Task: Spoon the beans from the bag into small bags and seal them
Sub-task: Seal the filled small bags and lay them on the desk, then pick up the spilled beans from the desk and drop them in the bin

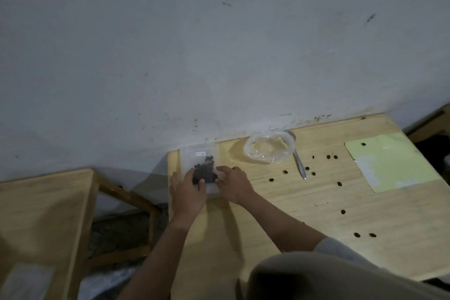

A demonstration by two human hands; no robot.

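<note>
A small clear bag (201, 153) holding dark beans (205, 173) lies flat at the far left corner of the wooden table (316, 221). My left hand (188, 193) rests on its near left part, fingers over the beans. My right hand (233, 184) presses on its near right edge with fingers spread. An open clear plastic bag (269, 147), which looks empty, sits further right near the wall. A metal spoon (299, 165) lies beside it, bowl toward the wall. Several loose dark beans (339, 183) are scattered over the table.
A pale yellow sheet (389, 161) lies at the table's right. A second wooden surface (43, 214) stands to the left across a gap, with a clear bag (26, 282) on it. A grey wall rises right behind the table.
</note>
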